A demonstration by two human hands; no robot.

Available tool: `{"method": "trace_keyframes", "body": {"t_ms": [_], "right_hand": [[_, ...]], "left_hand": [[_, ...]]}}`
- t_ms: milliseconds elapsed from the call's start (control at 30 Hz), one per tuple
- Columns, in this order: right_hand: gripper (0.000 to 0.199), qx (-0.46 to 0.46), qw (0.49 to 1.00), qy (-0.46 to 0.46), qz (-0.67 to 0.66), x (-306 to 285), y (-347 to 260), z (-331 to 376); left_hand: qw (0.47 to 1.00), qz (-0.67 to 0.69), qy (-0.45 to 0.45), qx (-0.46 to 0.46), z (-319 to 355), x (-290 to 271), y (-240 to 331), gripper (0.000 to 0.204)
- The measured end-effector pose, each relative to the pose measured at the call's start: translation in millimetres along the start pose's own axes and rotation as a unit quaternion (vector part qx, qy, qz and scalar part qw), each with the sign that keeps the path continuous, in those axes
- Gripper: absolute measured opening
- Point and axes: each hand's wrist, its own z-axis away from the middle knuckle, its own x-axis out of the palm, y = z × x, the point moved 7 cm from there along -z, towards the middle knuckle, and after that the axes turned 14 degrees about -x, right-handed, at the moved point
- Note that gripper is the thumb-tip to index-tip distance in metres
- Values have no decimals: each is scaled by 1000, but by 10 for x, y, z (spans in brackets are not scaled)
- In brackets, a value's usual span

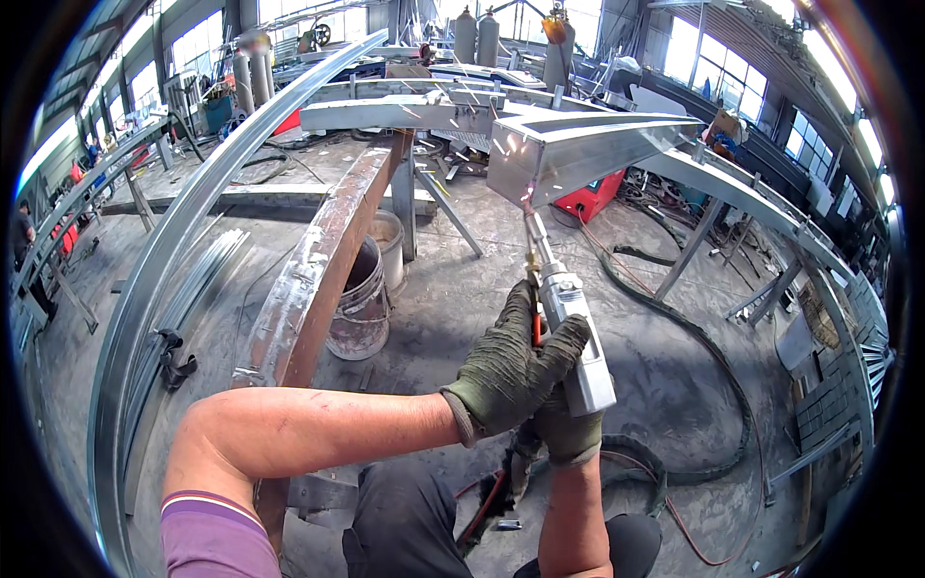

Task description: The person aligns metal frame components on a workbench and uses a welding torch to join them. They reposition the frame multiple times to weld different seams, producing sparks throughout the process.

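Note:
Both my hands wear dark green work gloves. They are wrapped round a grey-white handheld welding gun (575, 337), held pointing away from me. My left hand (503, 371) grips it from the left side, fingers closed near a brass fitting. Below it, my right hand (567, 429) is closed round the handle, partly hidden behind the left glove and the gun body. The gun's nozzle meets the lower corner of a shiny box-shaped metal beam (564, 159), where a glow shows and sparks fly upward. This beam lies on a curved metal frame (737, 193).
A rusty steel beam (328, 246) runs left of my arms, with two dirty buckets (359, 313) beside it. A long curved metal rail (183, 222) arcs along the left. A dark hose (713, 352) loops over the floor at right, near a red machine (597, 193).

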Motion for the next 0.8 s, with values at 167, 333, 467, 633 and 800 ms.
{"method": "trace_keyframes", "body": {"t_ms": [167, 333, 467, 633, 800], "right_hand": [[29, 18, 1000, -8, -4, -45, 236, 182], [40, 63, 994, 23, -84, -46, 252, 235], [41, 51, 995, 1, -85, -61, 347, 275], [34, 60, 996, 28, -65, -38, 391, 251], [24, 11, 1000, 19, -1, 0, 333, 156]], "left_hand": [[998, -37, 25, 32, 31, 31, 5, 76], [999, -40, -8, 26, 68, 59, 116, 83], [997, -49, 1, 58, 29, 49, 132, 90], [999, -29, -27, 21, -5, 43, 99, 84], [998, -49, -17, 28, -26, -5, 122, 83]]}}
